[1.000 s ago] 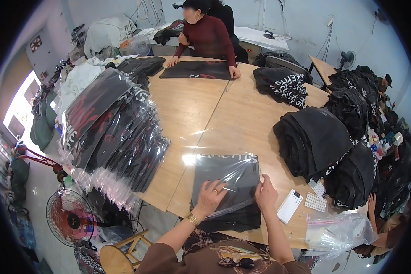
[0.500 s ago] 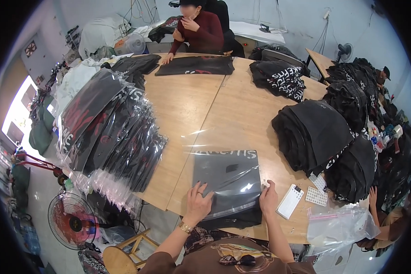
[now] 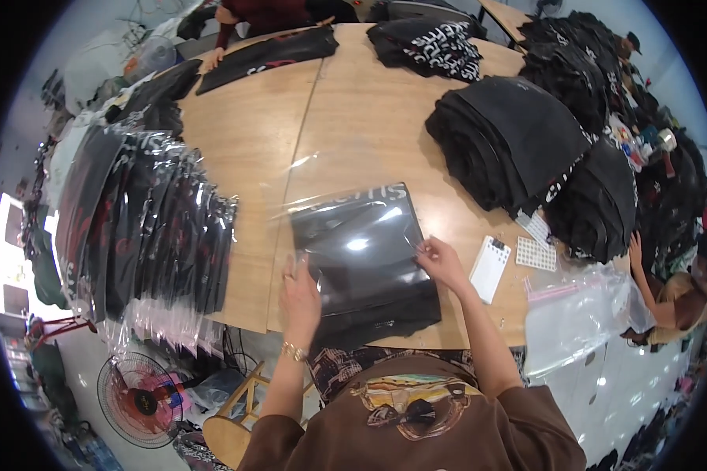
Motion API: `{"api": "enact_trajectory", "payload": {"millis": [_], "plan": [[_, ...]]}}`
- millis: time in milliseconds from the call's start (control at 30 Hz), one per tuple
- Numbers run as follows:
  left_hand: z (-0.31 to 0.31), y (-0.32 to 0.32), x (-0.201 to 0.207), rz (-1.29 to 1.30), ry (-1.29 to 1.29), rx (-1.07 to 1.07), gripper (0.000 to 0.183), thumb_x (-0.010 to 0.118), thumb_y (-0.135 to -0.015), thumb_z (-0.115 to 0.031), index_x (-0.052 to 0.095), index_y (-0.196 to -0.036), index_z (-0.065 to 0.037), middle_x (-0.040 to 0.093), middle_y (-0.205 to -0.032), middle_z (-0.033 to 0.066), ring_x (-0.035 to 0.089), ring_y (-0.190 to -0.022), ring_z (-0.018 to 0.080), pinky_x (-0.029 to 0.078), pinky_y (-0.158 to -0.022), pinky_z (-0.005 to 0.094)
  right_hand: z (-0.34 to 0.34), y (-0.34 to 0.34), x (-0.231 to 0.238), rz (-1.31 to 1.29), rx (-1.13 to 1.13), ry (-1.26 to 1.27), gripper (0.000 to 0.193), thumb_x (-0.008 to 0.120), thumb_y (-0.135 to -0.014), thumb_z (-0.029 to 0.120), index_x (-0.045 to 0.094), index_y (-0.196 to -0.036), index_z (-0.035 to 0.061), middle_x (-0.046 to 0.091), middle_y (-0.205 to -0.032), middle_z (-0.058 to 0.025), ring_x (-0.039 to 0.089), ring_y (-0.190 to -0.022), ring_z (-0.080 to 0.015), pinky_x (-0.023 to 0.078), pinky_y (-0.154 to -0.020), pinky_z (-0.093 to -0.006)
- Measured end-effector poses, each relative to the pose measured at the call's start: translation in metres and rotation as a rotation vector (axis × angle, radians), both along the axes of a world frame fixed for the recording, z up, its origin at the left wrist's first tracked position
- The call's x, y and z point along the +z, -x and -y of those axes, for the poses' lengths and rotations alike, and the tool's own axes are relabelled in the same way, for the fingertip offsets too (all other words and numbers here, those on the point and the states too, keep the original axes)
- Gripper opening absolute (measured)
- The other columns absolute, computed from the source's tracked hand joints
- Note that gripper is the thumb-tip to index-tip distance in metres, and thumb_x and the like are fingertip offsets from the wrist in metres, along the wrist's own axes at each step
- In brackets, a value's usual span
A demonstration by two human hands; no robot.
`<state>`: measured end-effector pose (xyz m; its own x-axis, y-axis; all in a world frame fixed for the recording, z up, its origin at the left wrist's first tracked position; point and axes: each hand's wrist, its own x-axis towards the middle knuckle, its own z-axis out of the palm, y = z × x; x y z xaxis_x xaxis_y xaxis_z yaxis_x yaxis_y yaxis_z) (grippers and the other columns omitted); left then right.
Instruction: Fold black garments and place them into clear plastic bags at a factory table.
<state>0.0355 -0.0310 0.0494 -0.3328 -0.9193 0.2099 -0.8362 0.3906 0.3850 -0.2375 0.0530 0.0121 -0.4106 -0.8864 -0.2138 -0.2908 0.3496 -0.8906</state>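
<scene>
1. Shifted since last frame: left hand (image 3: 298, 298), off the film face and out to the left edge. Also swung: the view itself, hence garment (image 3: 373, 314) at a new slant in the picture, but much the same against the tabletop (image 3: 369, 133) seam.
2. Location: garment on the near part of the tabletop, just right of the seam, mostly inside a clear bag (image 3: 357, 245). Near strip apparently bare of film; exact line of the bag's near edge hard to tell through glare.
3. Grip, right hand (image 3: 445, 263): narrow, thumb and fingertips pinching bag film at the garment's right edge.
4. Grip, left hand: fingers at the bag's left edge, palm toward the garment. Pinching film or only touching: cannot tell.
5. Why held so: probably opposite sides for even control of slippery film, with less chance of the folded garment skewing.
6. Pointing: white lettering at the far end, plain black end toward the body. Long axis near-to-far, far end leaning a little left. Lying flat, front face up. Some slack film past the far edge.
7. Why placed so: filled bags (image 3: 149, 228) in an overlapping row on the left, black pile (image 3: 507, 141) on the right, loose bags (image 3: 573, 314) at the near right corner. Likely for short reaches, with a working gap between.
8. Also right: white slab (image 3: 491, 271) and dotted sheet (image 3: 536, 254), between garment and loose bags.
</scene>
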Motion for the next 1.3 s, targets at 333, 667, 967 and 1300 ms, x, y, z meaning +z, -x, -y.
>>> {"api": "enact_trajectory", "payload": {"millis": [333, 667, 967, 1300], "plan": [[0.159, 0.082, -0.044, -0.244, 0.012, -0.206, 0.041, 0.055, -0.079, -0.005, 0.048, -0.120, -0.003, 0.050, -0.112, 0.0226, 0.050, -0.099, 0.0381, 0.043, -0.084, 0.0410, 0.144, 0.067, -0.026, 0.134, -0.299, -0.012, 0.012, 0.058, -0.080, 0.010, 0.057, -0.074, -0.0003, 0.062, -0.063, -0.0096, 0.062, -0.058, -0.0146, 0.048, -0.048, -0.0260], [0.212, 0.119, -0.073, -0.264, 0.092, -0.377, 0.062, 0.067, -0.070, -0.007, 0.041, -0.127, -0.004, 0.044, -0.122, 0.0220, 0.044, -0.112, 0.0361, 0.039, -0.093, 0.0398, 0.154, 0.079, -0.045, -0.642, -0.235, 0.153, 0.009, 0.059, -0.077, 0.012, 0.055, -0.081, 0.0051, 0.058, -0.080, -0.0133, 0.059, -0.068, -0.0326, 0.048, -0.060, -0.0421], [0.207, 0.108, -0.059, -0.389, -0.113, -0.418, 0.065, 0.062, -0.068, 0.004, 0.043, -0.128, -0.012, 0.031, -0.130, 0.0228, 0.044, -0.112, 0.0351, 0.043, -0.088, 0.0374, 0.101, 0.042, -0.029, -0.584, -0.238, 0.065, 0.013, 0.060, -0.078, 0.018, 0.054, -0.078, 0.0057, 0.060, -0.079, -0.0118, 0.060, -0.067, -0.0339, 0.047, -0.059, -0.0428], [0.222, 0.074, -0.061, -0.295, 0.042, -0.434, 0.063, 0.063, -0.067, 0.010, 0.050, -0.123, -0.015, 0.018, -0.139, 0.0253, 0.047, -0.111, 0.0322, 0.050, -0.067, 0.0295, 0.135, 0.068, -0.026, 0.058, -0.172, -0.155, 0.011, 0.061, -0.075, 0.012, 0.064, -0.077, 0.0013, 0.062, -0.058, -0.0076, 0.058, -0.044, -0.0158, 0.044, -0.042, -0.0288]]}}
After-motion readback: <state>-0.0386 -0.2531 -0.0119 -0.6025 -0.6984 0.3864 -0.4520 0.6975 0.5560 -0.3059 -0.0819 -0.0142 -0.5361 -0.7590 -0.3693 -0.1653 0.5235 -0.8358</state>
